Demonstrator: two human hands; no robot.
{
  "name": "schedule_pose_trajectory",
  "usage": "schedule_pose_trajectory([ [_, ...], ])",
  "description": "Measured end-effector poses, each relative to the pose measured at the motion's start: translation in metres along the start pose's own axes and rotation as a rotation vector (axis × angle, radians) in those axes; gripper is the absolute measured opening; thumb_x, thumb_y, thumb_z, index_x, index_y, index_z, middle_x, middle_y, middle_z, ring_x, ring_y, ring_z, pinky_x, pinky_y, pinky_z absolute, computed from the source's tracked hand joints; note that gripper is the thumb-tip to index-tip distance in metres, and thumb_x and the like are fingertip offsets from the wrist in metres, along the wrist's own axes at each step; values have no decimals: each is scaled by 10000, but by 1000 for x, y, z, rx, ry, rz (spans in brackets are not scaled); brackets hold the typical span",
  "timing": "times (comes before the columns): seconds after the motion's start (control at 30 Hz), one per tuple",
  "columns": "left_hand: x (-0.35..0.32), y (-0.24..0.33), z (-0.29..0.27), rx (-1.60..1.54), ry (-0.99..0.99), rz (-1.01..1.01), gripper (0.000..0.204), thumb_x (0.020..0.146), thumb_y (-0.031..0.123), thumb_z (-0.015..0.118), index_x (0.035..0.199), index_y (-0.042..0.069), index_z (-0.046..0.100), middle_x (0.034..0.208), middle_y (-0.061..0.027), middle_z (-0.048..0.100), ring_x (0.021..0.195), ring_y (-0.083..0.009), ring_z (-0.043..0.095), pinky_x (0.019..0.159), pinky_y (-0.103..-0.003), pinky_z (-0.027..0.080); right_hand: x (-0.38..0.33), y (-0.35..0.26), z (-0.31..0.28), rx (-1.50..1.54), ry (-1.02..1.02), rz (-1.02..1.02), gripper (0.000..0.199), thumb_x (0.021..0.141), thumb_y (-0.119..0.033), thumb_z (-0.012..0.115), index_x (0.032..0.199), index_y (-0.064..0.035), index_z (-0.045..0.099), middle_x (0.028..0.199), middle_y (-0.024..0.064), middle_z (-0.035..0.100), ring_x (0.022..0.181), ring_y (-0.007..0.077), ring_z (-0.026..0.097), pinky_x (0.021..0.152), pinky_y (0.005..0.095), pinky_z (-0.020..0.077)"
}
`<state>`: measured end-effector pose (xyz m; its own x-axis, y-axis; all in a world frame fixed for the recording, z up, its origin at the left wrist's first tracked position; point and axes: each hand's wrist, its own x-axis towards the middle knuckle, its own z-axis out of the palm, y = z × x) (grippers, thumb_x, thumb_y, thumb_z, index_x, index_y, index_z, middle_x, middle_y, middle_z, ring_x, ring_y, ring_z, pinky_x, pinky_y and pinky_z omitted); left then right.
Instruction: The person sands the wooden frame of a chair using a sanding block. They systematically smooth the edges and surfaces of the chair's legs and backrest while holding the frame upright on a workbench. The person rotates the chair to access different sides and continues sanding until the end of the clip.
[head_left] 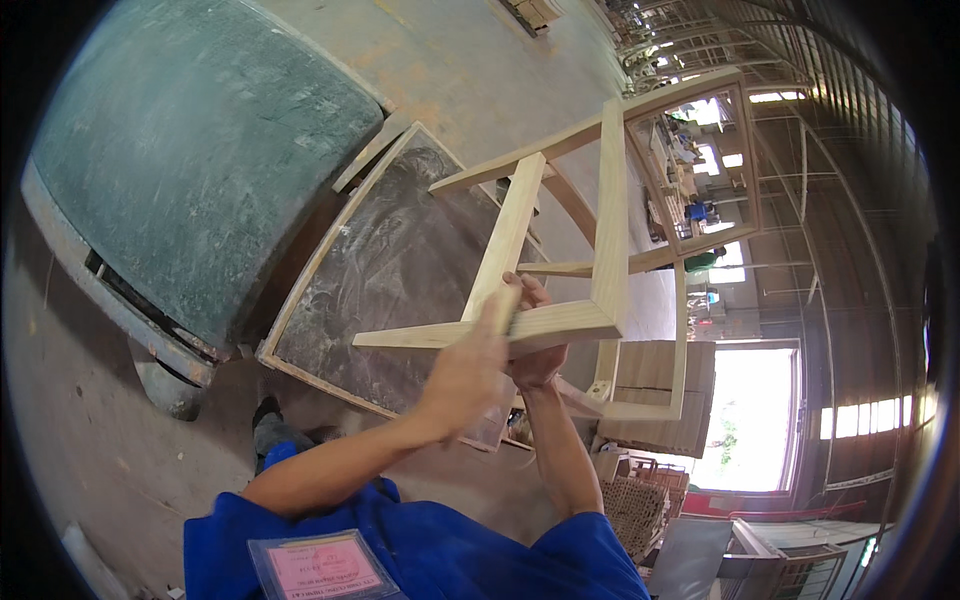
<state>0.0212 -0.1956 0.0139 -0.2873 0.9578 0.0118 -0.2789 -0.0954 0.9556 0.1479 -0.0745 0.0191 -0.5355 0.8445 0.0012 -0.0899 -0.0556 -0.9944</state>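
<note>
An unfinished pale wooden chair frame (612, 200) rests tilted over a dusty board, its legs and rails bare. From beneath, my right hand (538, 362) wraps round the front leg of the chair, the fingertips showing above its far side. My left hand (468, 372) is closed against the same leg beside the joint with a rail. Motion smears this hand, and a thin tan edge shows at its fingers; what it holds is not clear.
Under the chair lies the wood-edged dark board (345, 285), covered in pale dust. A large worn green-grey surface (190, 160) stands at the left. Cardboard boxes (655, 385), a woven basket (635, 515) and a bright doorway (750, 420) are to the right.
</note>
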Motion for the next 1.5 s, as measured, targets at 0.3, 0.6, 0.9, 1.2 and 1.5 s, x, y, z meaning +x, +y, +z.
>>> schedule_pose_trajectory([
  [0.3,25,71,-1,1,-102,428,490,1043,162,441,1501,-2,381,1181,-267,633,1073,-342,643,932,-372,477,-3,8,-14,-211,18,-99,940,918,-750,415,1462,16,407,1414,179,519,1317,279,494,1145,427,348],
  [0.6,4,77,0,-68,-191,248,515,1038,168,454,1496,-44,351,1280,-326,572,1182,-395,608,1005,-406,446,-4,26,-32,-210,4,-136,868,957,-678,446,1472,16,366,1464,135,470,1333,235,470,1150,393,337],
  [0.9,-3,67,-1,-21,-125,340,507,1027,180,491,1503,43,384,1200,-254,591,1001,-406,624,891,-437,495,-13,0,-11,-218,48,-68,776,963,-652,452,1380,-2,522,1307,136,599,1214,237,567,1109,371,403],
  [1.2,39,74,-41,1176,-387,1087,593,883,214,694,1427,388,534,831,-47,458,593,-182,515,503,-310,488,-6,21,-80,-1137,-61,49,484,958,-520,479,1257,-165,617,1163,200,665,1050,412,626,924,465,489],
  [1.5,65,98,-49,1550,-546,1288,419,979,310,609,1350,501,567,771,16,405,598,-122,480,441,-264,425,-7,-15,-48,-1200,-214,353,566,985,-583,330,1058,-145,680,985,175,714,927,440,644,813,495,498],
])
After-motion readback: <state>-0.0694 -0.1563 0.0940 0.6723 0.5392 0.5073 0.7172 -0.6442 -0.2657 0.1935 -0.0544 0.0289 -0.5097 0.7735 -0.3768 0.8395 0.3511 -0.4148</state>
